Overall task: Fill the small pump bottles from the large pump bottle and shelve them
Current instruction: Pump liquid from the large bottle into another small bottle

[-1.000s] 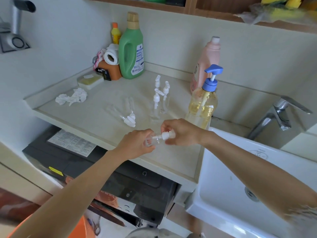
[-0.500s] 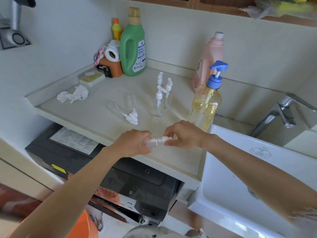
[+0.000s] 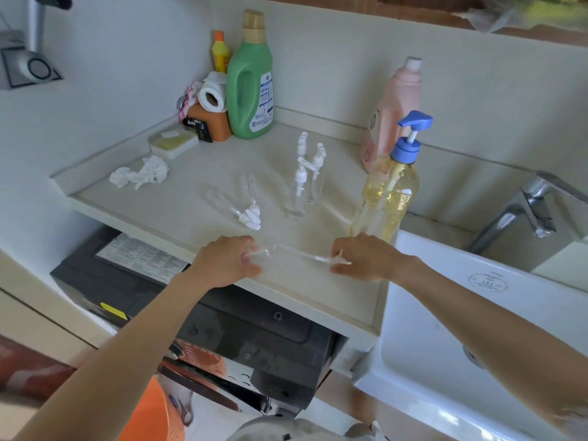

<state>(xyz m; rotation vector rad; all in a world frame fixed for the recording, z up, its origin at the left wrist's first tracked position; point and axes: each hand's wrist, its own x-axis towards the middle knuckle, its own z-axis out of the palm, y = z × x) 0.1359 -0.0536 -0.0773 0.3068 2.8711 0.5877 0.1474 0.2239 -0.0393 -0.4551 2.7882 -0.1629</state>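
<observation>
both forearms are showing bare from wrist to elbow, with no sleeves, watch or rings visible. the left hand [image 3: 227,261] and right hand [image 3: 366,257] are wearing no gloves.

On the worktop [image 3: 191,224], the large pump bottle [image 3: 386,198] stands at the right edge, just beside the sink [image 3: 429,313], with a tall bottle [image 3: 393,113] behind it. Left of it stand three small pump bottles [image 3: 305,179] close together; further left two more [image 3: 235,202] lie flat. A crumpled tissue [image 3: 140,173] lies near the left edge. In the far corner a jug [image 3: 251,84] stands beside a paper roll [image 3: 211,97].
</observation>
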